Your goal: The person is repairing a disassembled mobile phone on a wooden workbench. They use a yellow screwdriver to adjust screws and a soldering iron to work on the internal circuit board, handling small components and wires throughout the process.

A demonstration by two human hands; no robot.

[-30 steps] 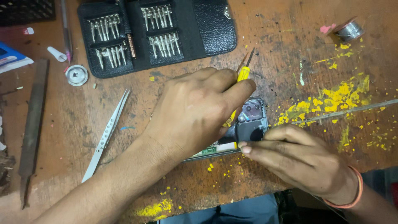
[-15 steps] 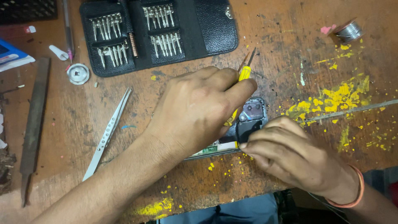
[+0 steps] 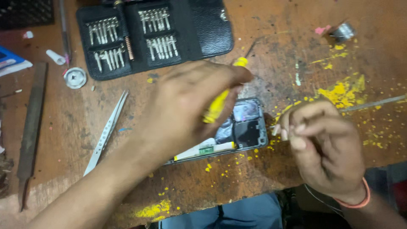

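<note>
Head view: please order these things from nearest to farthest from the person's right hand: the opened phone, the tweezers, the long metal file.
Measured from the right hand:
1. Opened phone, just left of the hand, near the table's front edge.
2. Tweezers, further left, beyond the left hand with its yellow screwdriver.
3. Long metal file, at the far left edge.

Both forearms bare, no sleeves in view. Left hand (image 3: 186, 110): no rings, nothing at the wrist. Right hand (image 3: 324, 148): thin orange band around the wrist. Blue trousers show below the table edge. Fingernails short.
</note>
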